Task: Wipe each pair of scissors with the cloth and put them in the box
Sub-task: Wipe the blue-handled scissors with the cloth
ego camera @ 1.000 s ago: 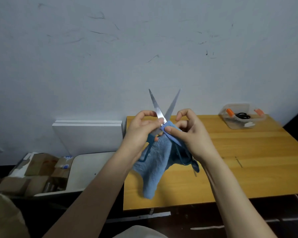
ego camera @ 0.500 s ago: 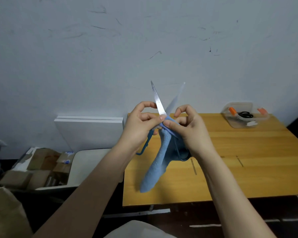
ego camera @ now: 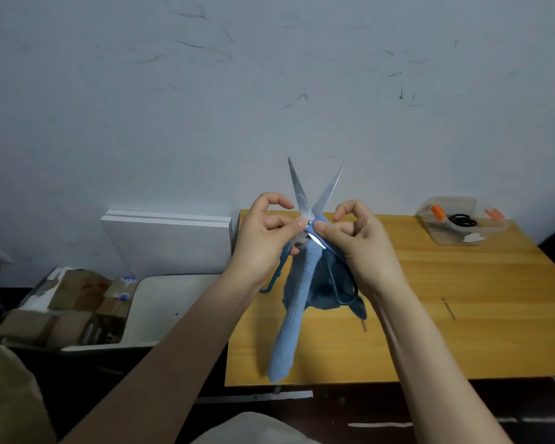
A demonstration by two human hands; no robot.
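Nearest of all, a long fold of the blue cloth [ego camera: 289, 331] hangs straight down from between the 2 hands, its end over the near edge of the wooden worktop [ego camera: 462, 318]. Above it the hands meet, almost touching. The left hand [ego camera: 266, 240] pinches the scissors [ego camera: 302, 203] at the pivot from its side, and the right hand [ego camera: 364, 246] pinches the cloth against the same spot with thumb and curled fingers. The scissors are held up in the air and opened wide, their 2 blades forming a V that points up and away above the fingertips. One blue handle loop shows below the left hand, and a darker loop lies against the bunched cloth under the right hand. Outward of the left hand, off the worktop, cardboard cartons [ego camera: 71, 302] sit low, with white panels [ego camera: 170, 245] leaning on the wall beyond them. Far beyond the right hand, at the worktop's back edge, stands the clear plastic box [ego camera: 446, 240] with orange clips, and black scissors [ego camera: 461, 220] lie inside it. Behind everything is a scuffed pale wall [ego camera: 205, 107].
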